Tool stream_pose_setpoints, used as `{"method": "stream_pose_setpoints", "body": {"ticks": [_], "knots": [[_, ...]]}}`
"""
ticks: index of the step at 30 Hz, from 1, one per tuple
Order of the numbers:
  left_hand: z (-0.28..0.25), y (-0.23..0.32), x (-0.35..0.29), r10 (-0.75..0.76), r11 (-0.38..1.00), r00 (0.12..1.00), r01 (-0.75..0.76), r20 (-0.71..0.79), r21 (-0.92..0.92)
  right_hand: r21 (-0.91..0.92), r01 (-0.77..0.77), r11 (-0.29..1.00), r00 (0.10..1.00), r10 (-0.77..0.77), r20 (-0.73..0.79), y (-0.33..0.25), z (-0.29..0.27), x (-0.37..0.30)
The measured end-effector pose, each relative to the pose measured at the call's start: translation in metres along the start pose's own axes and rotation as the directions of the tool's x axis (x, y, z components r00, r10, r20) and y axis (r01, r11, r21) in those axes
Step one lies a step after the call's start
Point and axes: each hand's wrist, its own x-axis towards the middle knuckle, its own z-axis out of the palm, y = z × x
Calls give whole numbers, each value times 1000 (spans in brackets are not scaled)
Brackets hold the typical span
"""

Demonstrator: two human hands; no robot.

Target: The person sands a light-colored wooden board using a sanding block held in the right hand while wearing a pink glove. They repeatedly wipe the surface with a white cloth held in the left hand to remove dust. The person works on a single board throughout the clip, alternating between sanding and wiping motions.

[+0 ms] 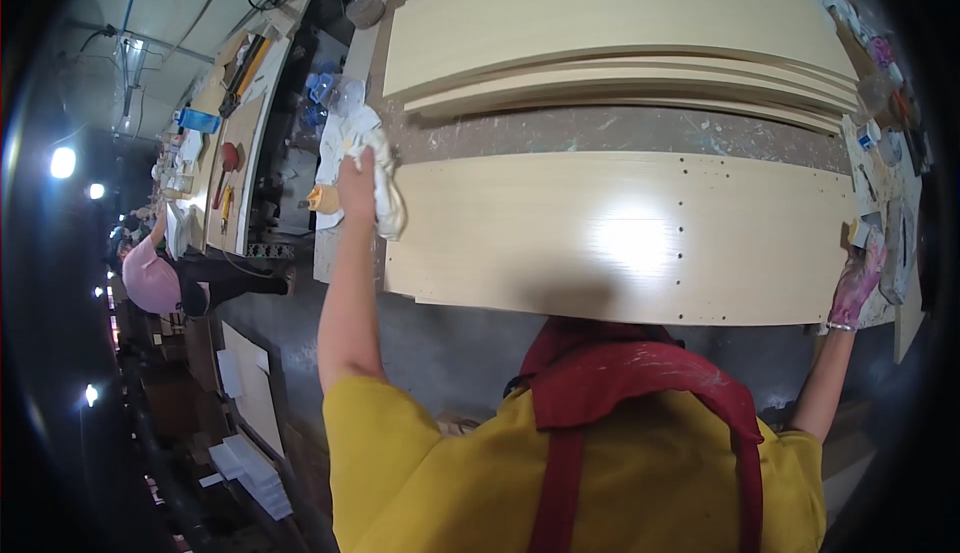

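Observation:
A long pale wood-laminate panel (600,238) with small drilled holes lies across the workbench in front of me. My left hand (357,175) grips a white cloth (385,188) pressed on the panel's left end. My right hand (857,283), in a paint-stained pink glove, holds the panel's right end by its edge. I wear a yellow shirt and a red apron.
Several more pale panels (610,23) are stacked at the back of the brown stained bench (600,133). Small tools and bottles clutter the right end (880,133). Another bench (235,123) runs off at the left, where a person in a pink top (155,278) bends over.

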Motion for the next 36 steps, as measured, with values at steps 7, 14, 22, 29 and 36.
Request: {"method": "stream_pose_setpoints", "body": {"ticks": [7,14,22,29,36], "knots": [[-11,-35,-45,54,979,997,-42,52,-202,-134,30,991,993,-15,114,-1,-8,29],[-5,-62,-135,-37,946,999,26,-28,-324,-151,21,988,996,-7,90,-8,-9,31],[-21,-42,-196,-160,851,987,137,-1,-506,-290,154,945,978,-103,182,-2,-11,38],[-46,-67,-192,-380,780,861,102,-339,-617,-39,-92,995,978,98,184,4,-20,46],[44,107,-298,235,873,934,-324,-269,-364,47,-320,946,924,301,235,-30,4,4]]}}
